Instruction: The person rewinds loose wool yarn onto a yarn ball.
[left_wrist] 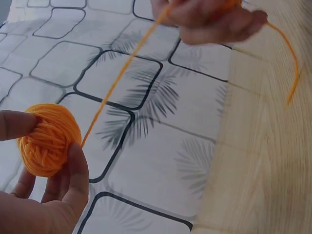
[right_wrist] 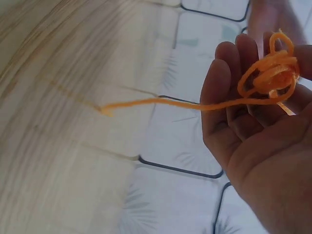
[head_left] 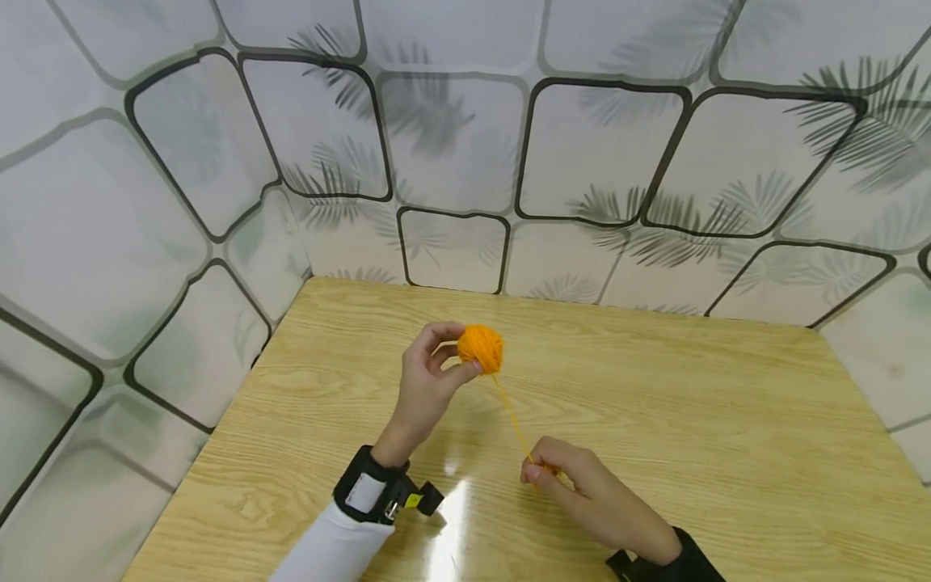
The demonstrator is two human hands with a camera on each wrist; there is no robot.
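An orange ball of yarn (head_left: 480,349) is held up over the table by my left hand (head_left: 429,380), fingers and thumb gripping its side. From the ball a taut strand (head_left: 515,414) runs down to my right hand (head_left: 585,493), lower and to the right. In the right wrist view, that hand's curled fingers (right_wrist: 222,87) and thumb hold a small loose bundle of yarn loops (right_wrist: 275,73). A loose yarn end (right_wrist: 161,101) hangs out past the fingers. The left wrist view shows the wound ball (left_wrist: 48,141) between thumb and fingers.
The wood-grain table (head_left: 727,404) lies under both hands. Behind it and at the left stands a pale wall (head_left: 451,145) patterned with dark outlines and palm leaves. Black straps with small devices (head_left: 378,489) circle the wrists.
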